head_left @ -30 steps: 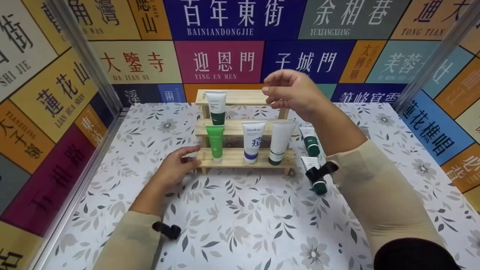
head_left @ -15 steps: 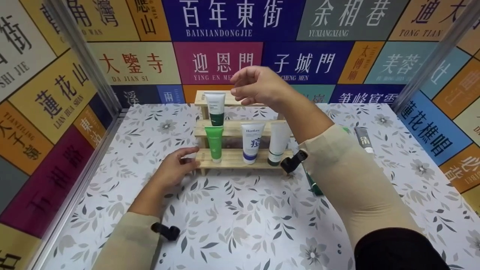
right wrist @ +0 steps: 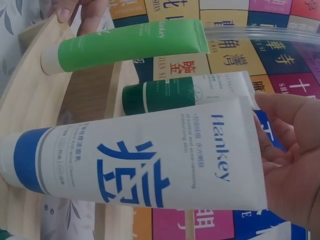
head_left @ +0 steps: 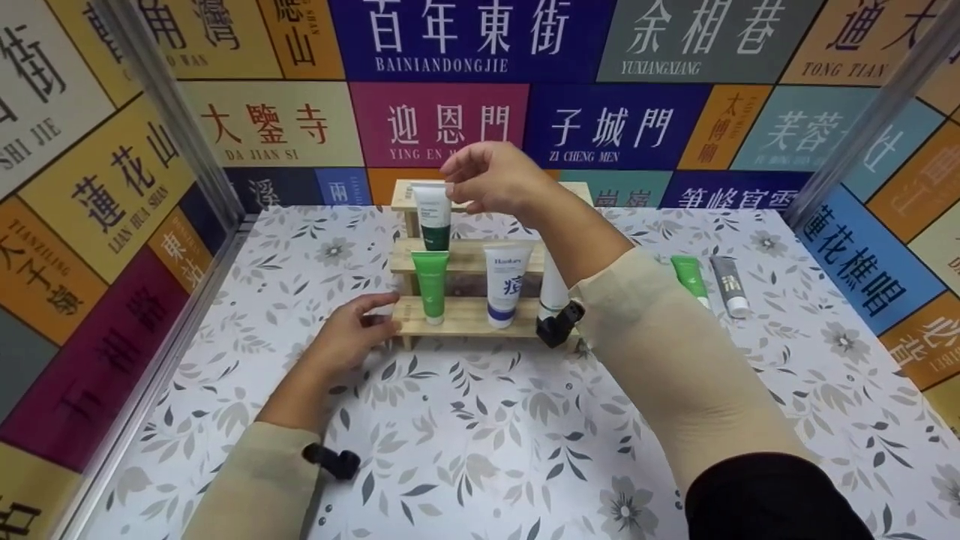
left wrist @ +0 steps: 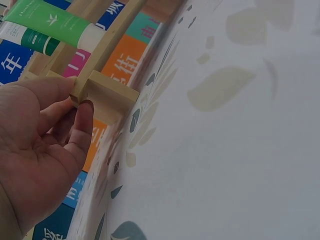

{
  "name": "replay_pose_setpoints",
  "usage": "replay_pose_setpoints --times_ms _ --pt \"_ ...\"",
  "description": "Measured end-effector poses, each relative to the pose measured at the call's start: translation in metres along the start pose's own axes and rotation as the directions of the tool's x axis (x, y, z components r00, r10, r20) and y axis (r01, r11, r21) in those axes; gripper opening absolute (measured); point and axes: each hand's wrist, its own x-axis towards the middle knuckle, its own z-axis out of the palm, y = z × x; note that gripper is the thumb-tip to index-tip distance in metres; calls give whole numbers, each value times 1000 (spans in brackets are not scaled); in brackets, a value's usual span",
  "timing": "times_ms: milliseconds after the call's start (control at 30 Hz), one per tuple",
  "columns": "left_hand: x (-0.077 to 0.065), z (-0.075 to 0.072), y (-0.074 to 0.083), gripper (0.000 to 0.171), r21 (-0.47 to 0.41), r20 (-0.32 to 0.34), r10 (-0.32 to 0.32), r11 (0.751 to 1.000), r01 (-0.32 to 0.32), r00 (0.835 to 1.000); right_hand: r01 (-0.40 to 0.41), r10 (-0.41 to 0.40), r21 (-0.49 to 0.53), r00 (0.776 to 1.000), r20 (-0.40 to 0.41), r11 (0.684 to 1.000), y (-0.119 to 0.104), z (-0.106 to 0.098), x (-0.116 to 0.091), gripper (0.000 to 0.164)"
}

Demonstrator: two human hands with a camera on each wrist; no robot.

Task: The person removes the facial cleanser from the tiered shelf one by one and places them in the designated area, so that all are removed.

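Observation:
My left hand (head_left: 360,330) grips the left end of the lowest step of a wooden three-step display rack (head_left: 480,266); the left wrist view shows the thumb and fingers around that end. My right hand (head_left: 499,180) is at the upper end of a white and dark green tube (head_left: 433,214) on the middle step, its fingertips by the crimped edge, thumb and fingers apart. On the lowest step stand a bright green tube (head_left: 430,285), a white and blue tube (right wrist: 145,155) and another white tube (head_left: 553,289), partly hidden by the right arm.
A green tube (head_left: 690,277) and a grey tube (head_left: 729,286) lie on the flower-patterned table to the right of the rack. Panels with large printed characters (head_left: 439,124) stand behind and at both sides. The right forearm hides part of the table.
My right hand has moved left above the rack, then slightly down to the upper end of the white and dark green tube. My left hand has stayed on the rack.

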Motion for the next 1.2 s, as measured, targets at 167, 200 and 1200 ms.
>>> replay_pose_setpoints --times_ms 167,200,1200 --pt "0 0 2 57 19 -1 9 1000 -9 1000 -3 3 -40 1000 5 999 4 2 0 22" --pt "1 0 2 57 24 -2 3 1000 -3 1000 1 -1 -43 1000 2 999 4 2 0 22" --pt "-2 3 1 55 -33 0 14 999 -14 1000 42 -15 102 967 -254 994 23 -69 -51 25"
